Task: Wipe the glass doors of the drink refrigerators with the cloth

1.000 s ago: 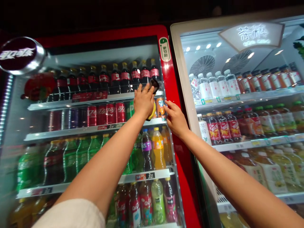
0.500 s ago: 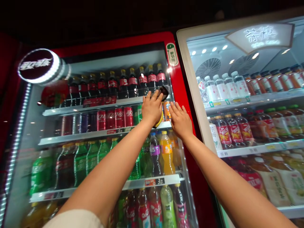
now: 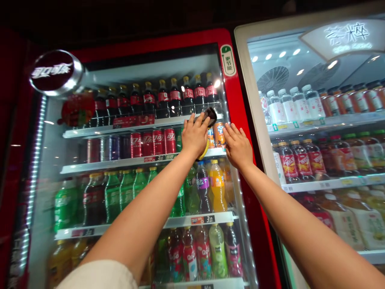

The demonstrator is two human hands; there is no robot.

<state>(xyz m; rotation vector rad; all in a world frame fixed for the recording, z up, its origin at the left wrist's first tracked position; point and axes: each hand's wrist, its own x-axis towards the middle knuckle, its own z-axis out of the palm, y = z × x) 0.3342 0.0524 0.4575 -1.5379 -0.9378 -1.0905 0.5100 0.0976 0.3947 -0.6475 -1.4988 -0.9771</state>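
Observation:
My left hand [image 3: 195,135] lies over a dark cloth with a yellow edge [image 3: 210,116], holding it against the glass door [image 3: 144,72] of a red-framed drinks fridge. Its fingers are stretched upward, and most of the cloth is hidden beneath the palm. To the right, my right hand [image 3: 239,146] rests flat with fingers extended at the door's right side, by the red frame [image 3: 234,90]; nothing is in it. Behind the glass near both hands are orange cans [image 3: 219,134], and cola bottles [image 3: 186,96] line the shelf above.
A round lit sign [image 3: 55,72] sticks out at the fridge's upper left. Red cans [image 3: 158,141], green bottles [image 3: 112,192] and an orange drink bottle [image 3: 217,184] fill the lower shelves. A second, pale-framed fridge [image 3: 240,44] with bottled drinks stands close on the right.
The view has shifted, so the fridges appear slightly farther right and higher. Both hands keep nearly the same places on the door, the left still on the cloth.

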